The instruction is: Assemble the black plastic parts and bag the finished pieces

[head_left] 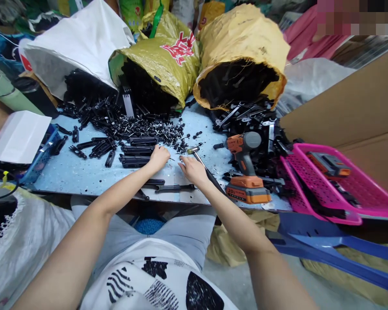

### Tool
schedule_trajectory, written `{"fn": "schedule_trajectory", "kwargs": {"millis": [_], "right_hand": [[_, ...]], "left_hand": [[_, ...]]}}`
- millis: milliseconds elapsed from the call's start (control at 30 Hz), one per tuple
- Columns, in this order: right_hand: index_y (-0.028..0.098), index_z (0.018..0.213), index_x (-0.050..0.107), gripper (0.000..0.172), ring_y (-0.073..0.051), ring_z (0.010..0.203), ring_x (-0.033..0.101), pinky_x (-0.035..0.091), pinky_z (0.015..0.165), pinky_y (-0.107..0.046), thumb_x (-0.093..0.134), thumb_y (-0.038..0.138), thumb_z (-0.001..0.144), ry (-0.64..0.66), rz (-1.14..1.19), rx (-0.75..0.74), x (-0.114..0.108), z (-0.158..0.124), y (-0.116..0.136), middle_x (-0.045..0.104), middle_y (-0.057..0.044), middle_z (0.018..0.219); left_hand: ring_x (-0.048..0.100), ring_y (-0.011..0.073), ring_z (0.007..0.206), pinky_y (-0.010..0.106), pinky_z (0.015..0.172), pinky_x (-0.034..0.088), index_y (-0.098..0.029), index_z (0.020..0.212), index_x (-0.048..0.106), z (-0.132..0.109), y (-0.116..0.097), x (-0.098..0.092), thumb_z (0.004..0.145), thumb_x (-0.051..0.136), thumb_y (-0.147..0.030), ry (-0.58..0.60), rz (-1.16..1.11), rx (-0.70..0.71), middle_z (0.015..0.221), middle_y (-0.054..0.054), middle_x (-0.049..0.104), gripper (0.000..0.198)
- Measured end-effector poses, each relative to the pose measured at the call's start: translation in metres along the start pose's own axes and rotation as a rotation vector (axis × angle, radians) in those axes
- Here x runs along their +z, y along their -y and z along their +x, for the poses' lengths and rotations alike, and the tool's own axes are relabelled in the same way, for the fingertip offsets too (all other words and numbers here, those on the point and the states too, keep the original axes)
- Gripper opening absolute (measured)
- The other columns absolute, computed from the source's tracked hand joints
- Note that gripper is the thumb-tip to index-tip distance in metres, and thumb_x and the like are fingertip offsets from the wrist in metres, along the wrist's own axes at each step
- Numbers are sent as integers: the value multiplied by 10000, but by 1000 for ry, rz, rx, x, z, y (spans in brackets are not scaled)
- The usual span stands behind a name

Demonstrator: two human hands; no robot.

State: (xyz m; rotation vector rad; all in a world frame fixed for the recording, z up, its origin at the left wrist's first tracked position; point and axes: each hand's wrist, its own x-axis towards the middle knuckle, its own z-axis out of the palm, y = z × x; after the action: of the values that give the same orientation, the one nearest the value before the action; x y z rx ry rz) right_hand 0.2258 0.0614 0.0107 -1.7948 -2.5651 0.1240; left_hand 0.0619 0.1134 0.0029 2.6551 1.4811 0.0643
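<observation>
My left hand (160, 158) is closed, its fingers curled at the right end of the stacked black plastic strips (135, 161). A tiny thin piece pokes out by its fingertips, too small to name. Close by on the right, my right hand (194, 170) rests low over the table with its fingers partly stretched and apart from the thumb. Nothing shows in it. Just beyond and beside it lies a hammer (194, 150), its dark handle running under or past my wrist. Several small black-headed screws (168, 132) are heaped behind both hands. Below them lies a wrench-shaped black piece (175, 187).
Three sacks, white (84, 38), olive (161, 51) and yellow (242, 43), spill black parts onto the blue table (74, 174). An orange cordless drill (244, 168) stands at right beside pink baskets (326, 185). A blue basket (48, 150) sits at left.
</observation>
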Motion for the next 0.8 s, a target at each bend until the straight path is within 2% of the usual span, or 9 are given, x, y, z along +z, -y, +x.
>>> {"fn": "schedule_trajectory", "kwargs": {"millis": [100,167,267,333,400,467,533,667,800], "right_hand": [[115,1153,543,303,-224,967,546,393,772,-287,387,252,933,-9,28,127,0,30,-5,600,-141,1038],[125,1122,573,282,-199,933,563,410,768,-276,403,177,904,-22,115,103,0,34,-6,587,-131,1060],[150,1051,629,267,-167,896,577,436,769,-265,429,157,874,-73,401,-25,-3,17,-2,584,-104,1051],[162,982,660,227,-151,846,588,450,746,-256,468,191,864,-12,597,-143,-8,-1,6,612,-76,971],[164,939,666,186,-135,774,591,455,713,-245,513,214,848,70,690,-207,-13,-14,16,629,-50,885],[150,908,661,154,-122,717,578,450,695,-237,533,196,835,97,659,-216,-18,-21,28,620,-42,833],[142,912,654,167,-119,714,568,439,704,-237,500,170,855,89,541,-242,-22,-23,42,603,-54,850],[138,940,631,241,-136,758,560,414,704,-246,392,154,917,145,235,-349,-29,-26,62,565,-91,924],[156,993,603,224,-140,778,565,411,702,-239,388,174,935,139,199,-346,-29,-30,63,564,-83,935]], "left_hand": [[508,274,1006,415,868,364,-62,946,642,14,4,-7,848,334,-39,2,9,-17,995,189,604,324],[510,253,992,377,836,396,-96,981,640,-4,10,-14,843,346,-47,-15,-1,-21,1019,161,588,328],[525,223,945,350,845,425,-119,1070,602,-59,28,-24,871,358,-101,-141,-114,-77,1007,127,572,315],[538,209,925,340,858,436,-126,1075,588,-104,41,-28,899,353,-151,-222,-213,-149,996,113,562,295],[548,202,891,336,841,451,-141,1055,594,-143,52,-29,912,342,-177,-220,-258,-190,970,101,554,292],[547,206,862,341,822,460,-140,1041,607,-168,56,-28,905,341,-166,-175,-246,-213,930,100,546,299],[539,218,860,354,818,462,-133,1029,622,-180,57,-27,877,344,-119,-121,-197,-225,907,107,536,317],[524,229,884,361,818,461,-136,1002,638,-179,54,-30,809,341,-21,-92,-149,-201,926,114,530,372],[519,223,871,352,802,464,-143,968,627,-178,52,-36,790,342,8,-84,-133,-155,918,106,525,369]]}}
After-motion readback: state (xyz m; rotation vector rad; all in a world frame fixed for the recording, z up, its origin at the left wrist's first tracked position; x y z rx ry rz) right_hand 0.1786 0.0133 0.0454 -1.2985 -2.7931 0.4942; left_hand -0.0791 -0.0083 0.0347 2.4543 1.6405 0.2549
